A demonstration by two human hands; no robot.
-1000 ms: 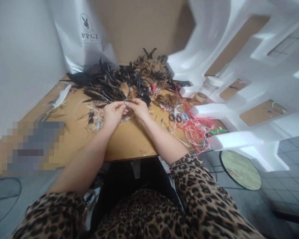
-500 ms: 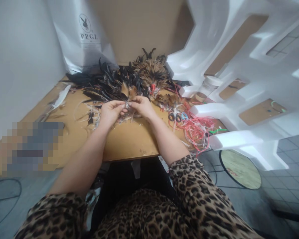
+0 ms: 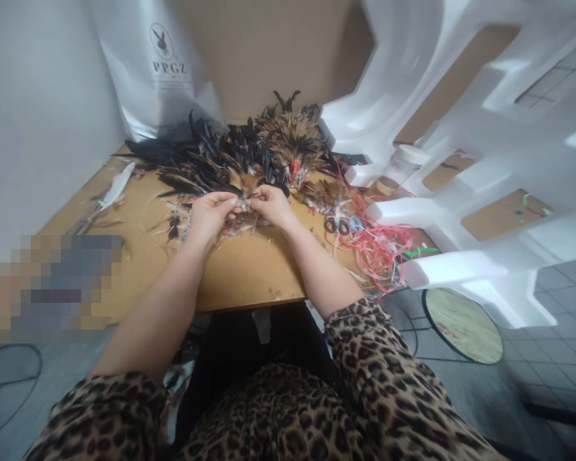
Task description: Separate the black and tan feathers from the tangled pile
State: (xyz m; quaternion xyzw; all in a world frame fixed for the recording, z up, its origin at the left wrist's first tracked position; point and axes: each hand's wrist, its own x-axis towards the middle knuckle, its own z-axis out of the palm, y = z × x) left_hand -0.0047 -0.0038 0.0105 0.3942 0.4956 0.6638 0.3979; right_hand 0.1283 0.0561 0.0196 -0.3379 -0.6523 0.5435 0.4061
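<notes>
Over the table [image 3: 254,275], my left hand [image 3: 212,216] and my right hand [image 3: 271,206] meet, thumbs and forefingers pinched close together. Between them they grip a small bunch of brown feathers [image 3: 244,181] by its pale lower end; the fingertips cover most of that end. Right behind the hands spreads a pile of long black feathers [image 3: 196,157]. A thick brown feather bundle [image 3: 292,137] with a red tie stands beyond my right hand. Feather scraps [image 3: 240,227] lie on the table under the fingers.
Scissors with black handles [image 3: 336,225] and tangled red string [image 3: 381,250] lie to the right. White foam packaging [image 3: 441,272] juts over the table's right side. A white feather [image 3: 118,187] is at the left. A silver bag [image 3: 168,96] stands behind, and a round stool [image 3: 461,323] is at lower right.
Both hands keep pinching the brown feather bunch, with only a slight shift of the fingers. The bunch's feathers have tilted a little to the left.
</notes>
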